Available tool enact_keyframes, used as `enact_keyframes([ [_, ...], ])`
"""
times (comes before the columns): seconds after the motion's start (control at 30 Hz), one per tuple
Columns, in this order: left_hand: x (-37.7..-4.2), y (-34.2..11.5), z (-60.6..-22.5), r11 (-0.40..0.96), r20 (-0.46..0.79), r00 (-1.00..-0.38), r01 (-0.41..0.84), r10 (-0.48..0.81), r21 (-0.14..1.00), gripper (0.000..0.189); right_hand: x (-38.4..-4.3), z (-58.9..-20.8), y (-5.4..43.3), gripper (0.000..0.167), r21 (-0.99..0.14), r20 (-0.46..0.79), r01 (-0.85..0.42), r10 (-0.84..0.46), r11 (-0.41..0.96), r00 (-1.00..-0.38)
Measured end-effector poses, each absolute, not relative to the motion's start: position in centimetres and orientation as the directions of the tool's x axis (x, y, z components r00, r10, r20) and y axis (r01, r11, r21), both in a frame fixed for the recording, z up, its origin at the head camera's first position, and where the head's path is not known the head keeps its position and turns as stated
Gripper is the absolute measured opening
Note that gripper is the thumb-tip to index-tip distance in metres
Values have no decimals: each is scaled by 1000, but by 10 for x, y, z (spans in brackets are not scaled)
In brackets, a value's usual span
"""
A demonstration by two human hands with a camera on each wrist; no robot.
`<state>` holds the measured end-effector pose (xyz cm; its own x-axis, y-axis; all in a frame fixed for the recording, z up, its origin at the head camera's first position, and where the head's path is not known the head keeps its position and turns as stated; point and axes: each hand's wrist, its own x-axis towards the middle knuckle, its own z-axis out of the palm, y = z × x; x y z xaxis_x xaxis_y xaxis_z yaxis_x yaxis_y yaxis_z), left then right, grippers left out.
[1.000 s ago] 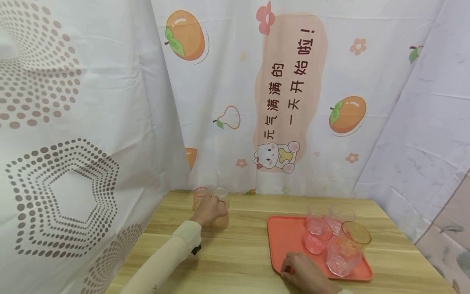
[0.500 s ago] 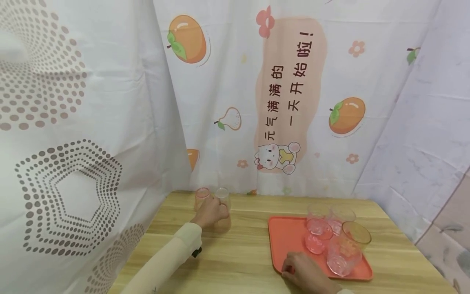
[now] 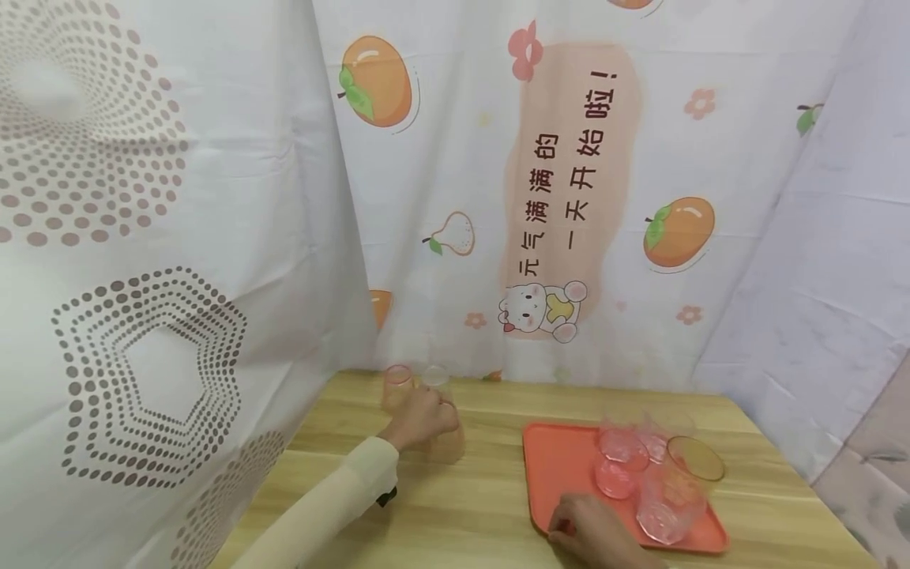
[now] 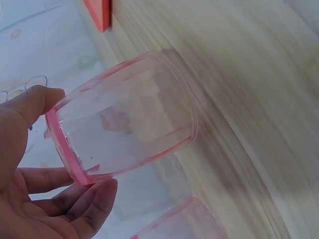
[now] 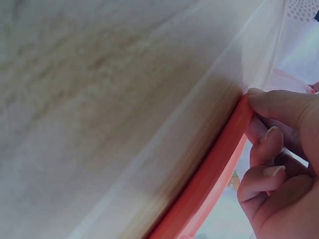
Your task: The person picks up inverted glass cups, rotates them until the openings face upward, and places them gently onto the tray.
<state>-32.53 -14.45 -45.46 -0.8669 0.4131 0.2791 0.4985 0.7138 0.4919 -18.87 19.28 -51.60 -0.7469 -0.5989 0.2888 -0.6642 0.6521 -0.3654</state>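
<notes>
My left hand (image 3: 423, 419) grips a clear pink-tinted cup (image 4: 124, 114) from above, fingers and thumb round its thick pink end, at the table's left side. The wide end faces down; whether it touches the table I cannot tell. Just behind stand a pink-rimmed cup (image 3: 397, 387) and a colourless clear cup (image 3: 436, 378), partly hidden by the hand. On the right, my right hand (image 3: 590, 528) pinches the edge of a red tray (image 3: 558, 458) between thumb and curled fingers. Several see-through cups crowd the tray's right half, among them a pink cup (image 3: 617, 478) and an amber-rimmed one (image 3: 697, 458).
The wood-grain table (image 3: 469, 498) ends at a printed curtain (image 3: 455, 316) behind. Another white curtain (image 3: 163, 363) hangs close along the left side. The cups on the tray overlap in view, so their exact spacing is unclear.
My left hand has shifted slightly to the right and nearer with the pink-tinted cup, away from the two cups behind. My right hand stays at the tray edge. The head view has turned slightly.
</notes>
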Motion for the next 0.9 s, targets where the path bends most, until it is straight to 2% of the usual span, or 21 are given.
enact_keyframes([
  [0.1,-320,-142,-455,712,284,-863,506,419,486,33,-189,-516,191,15,-363,291,-673,-608,644,-739],
  [0.23,-313,-138,-451,721,340,-781,619,524,312,39,-189,-513,192,16,-359,274,-654,-595,666,-756],
  [0.33,-308,-134,-448,722,327,-791,608,517,331,40,-189,-511,192,15,-365,254,-641,-590,675,-766],
  [0.47,-301,-128,-446,686,318,-812,583,489,435,39,-189,-510,193,15,-384,245,-638,-592,668,-768],
  [0.57,-295,-123,-446,673,320,-769,640,554,371,37,-190,-511,194,16,-390,246,-633,-587,668,-771],
  [0.7,-288,-118,-448,673,289,-789,613,542,414,37,-190,-511,193,15,-393,252,-626,-575,674,-778],
  [0.77,-284,-116,-448,662,270,-827,557,493,502,37,-190,-511,192,15,-394,260,-627,-573,672,-777],
  [0.9,-279,-112,-449,652,274,-816,573,508,497,38,-189,-512,193,16,-402,255,-626,-574,669,-778],
])
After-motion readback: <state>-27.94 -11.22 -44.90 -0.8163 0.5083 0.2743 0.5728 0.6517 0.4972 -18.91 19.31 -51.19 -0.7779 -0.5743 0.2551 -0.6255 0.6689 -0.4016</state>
